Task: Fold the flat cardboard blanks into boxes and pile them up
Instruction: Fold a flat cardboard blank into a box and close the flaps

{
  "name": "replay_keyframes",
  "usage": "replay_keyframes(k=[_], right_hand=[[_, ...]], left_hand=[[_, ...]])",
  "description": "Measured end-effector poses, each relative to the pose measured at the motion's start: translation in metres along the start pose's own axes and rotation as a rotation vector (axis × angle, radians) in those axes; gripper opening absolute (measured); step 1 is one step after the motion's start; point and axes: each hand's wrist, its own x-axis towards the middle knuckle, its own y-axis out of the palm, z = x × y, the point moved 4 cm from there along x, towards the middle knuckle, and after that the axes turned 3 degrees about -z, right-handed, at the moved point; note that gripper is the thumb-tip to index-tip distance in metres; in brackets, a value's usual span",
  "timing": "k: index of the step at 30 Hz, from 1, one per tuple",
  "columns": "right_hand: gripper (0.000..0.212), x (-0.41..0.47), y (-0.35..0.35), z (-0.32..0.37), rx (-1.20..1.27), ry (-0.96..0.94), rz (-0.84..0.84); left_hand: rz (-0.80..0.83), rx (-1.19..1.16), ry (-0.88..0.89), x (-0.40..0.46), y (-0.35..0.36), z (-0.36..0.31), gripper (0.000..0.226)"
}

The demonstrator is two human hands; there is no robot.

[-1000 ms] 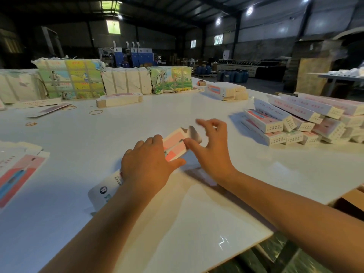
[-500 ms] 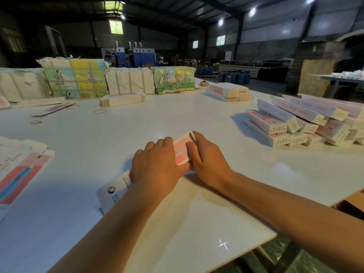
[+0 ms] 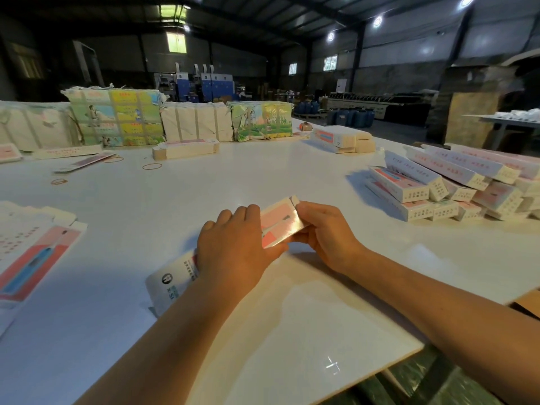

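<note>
Here I work at a wide, glossy white table (image 3: 175, 200) in a dim warehouse. Folded boxes (image 3: 438, 188) are piled to my right, flat blanks (image 3: 32, 249) lie to my left, wrapped bundles (image 3: 117, 118) stand beyond. My left hand (image 3: 233, 252) presses the pink-and-white carton (image 3: 280, 223) down at mid-table; my right hand (image 3: 324, 229) pinches its far end.

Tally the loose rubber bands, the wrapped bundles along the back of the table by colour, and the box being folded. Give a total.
Rubber bands: 3
Colourful printed bundles: 2
Plain white bundles: 2
Box being folded, held by the left hand and the right hand: 1
Total: 8
</note>
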Motion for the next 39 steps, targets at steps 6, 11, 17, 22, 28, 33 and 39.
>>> replay_keyframes(k=[6,11,17,22,28,33,39], right_hand=[[0.056,-0.008,-0.001,0.006,-0.246,-0.145,-0.033],[0.037,-0.015,0.003,0.006,-0.438,-0.256,-0.089],[0.027,-0.022,0.011,0.008,-0.757,-0.46,-0.109],[0.026,-0.018,0.014,0.008,-0.646,-0.344,-0.029],[0.036,-0.021,0.014,0.006,-0.872,-0.394,-0.094],[0.027,-0.022,0.018,0.006,-0.906,-0.467,-0.058],[0.066,-0.026,0.018,0.014,-0.907,-0.556,0.0]], left_hand=[[-0.03,0.12,0.069,-0.001,0.004,-0.002,0.066],[-0.042,0.166,0.094,-0.003,0.005,-0.008,0.065],[-0.035,0.172,0.072,-0.002,0.006,-0.011,0.065],[-0.047,0.097,0.032,0.001,0.002,-0.002,0.06],[-0.043,0.064,-0.061,0.004,-0.005,0.006,0.058],[-0.036,0.068,-0.091,0.003,-0.01,0.006,0.055],[-0.015,0.093,-0.031,0.005,-0.014,0.012,0.055]])
